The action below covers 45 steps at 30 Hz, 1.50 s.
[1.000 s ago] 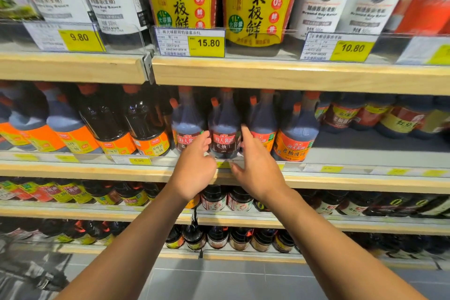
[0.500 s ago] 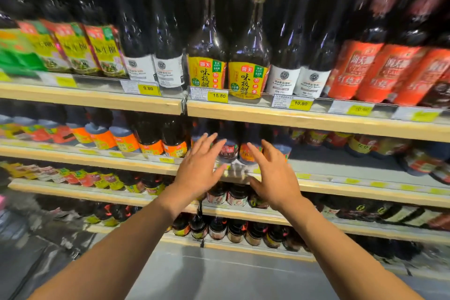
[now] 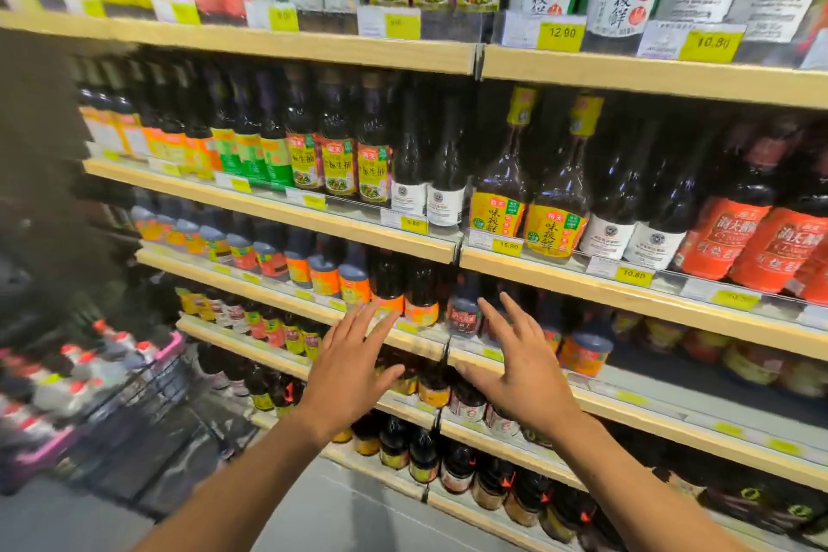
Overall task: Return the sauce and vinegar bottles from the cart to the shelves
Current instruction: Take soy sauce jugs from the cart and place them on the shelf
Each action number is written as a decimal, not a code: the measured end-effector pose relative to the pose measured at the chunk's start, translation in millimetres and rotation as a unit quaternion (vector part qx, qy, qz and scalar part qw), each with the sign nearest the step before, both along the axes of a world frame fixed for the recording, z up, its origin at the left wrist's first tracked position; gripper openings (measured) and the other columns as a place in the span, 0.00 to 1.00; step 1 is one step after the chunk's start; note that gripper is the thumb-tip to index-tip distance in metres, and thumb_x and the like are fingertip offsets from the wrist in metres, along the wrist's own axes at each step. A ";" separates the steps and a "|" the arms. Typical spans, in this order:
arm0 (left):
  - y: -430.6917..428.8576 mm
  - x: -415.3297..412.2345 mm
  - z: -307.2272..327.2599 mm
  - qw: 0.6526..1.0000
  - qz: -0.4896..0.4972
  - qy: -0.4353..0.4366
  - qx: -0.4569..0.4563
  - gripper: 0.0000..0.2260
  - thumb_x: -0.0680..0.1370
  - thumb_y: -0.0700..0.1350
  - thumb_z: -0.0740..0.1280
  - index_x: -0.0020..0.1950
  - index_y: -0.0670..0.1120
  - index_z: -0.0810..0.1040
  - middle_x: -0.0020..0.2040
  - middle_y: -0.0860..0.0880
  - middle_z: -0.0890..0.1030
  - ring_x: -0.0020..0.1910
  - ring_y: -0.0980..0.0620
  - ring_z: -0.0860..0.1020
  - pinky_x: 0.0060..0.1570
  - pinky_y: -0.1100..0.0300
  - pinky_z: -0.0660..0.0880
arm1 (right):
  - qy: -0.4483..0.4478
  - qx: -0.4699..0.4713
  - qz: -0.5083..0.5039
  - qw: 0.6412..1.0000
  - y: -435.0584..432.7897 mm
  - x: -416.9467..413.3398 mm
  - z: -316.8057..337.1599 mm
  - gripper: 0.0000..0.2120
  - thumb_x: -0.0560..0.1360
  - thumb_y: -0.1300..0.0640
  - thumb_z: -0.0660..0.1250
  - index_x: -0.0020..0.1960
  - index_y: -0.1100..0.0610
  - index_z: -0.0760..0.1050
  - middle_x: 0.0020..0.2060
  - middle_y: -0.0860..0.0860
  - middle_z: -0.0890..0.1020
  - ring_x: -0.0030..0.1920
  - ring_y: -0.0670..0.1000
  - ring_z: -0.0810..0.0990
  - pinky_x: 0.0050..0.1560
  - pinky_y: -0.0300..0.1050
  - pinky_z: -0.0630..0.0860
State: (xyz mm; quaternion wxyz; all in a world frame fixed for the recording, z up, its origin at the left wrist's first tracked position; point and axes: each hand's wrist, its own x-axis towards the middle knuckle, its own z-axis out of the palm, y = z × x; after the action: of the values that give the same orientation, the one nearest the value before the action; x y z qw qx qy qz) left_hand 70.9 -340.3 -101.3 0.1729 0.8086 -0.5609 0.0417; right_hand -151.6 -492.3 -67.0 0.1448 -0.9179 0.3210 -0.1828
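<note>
Two hands, left (image 3: 349, 376), right (image 3: 522, 376); perhaps six shelves (image 3: 313, 49)

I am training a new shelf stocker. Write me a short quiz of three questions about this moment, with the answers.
1. True or false: the left hand and the right hand both hold bottles.
2. Where is the cart in the view? A) lower left B) upper right C) not visible
3. Fill in: the price tag below the yellow-label bottles reads ____.
Key: 1 false; 2 A; 3 15.80.
</note>
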 end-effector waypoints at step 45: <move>461.5 549.5 -59.3 0.866 0.336 0.308 -0.207 0.21 0.79 0.49 0.69 0.72 0.55 0.71 0.71 0.57 0.71 0.72 0.63 0.67 0.72 0.62 0.64 | 0.040 0.248 0.287 0.924 348.2 697.9 -83.7 0.39 0.75 0.36 0.67 0.80 0.46 0.55 0.79 0.45 0.57 0.78 0.48 0.58 0.76 0.47 0.59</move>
State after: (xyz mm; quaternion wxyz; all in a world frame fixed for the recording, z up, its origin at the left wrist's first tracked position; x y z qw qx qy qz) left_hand 620.3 121.1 -160.6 0.4755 0.8656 -0.1519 -0.0388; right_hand 546.3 -144.0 -150.6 0.4008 -0.9122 0.0846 -0.0109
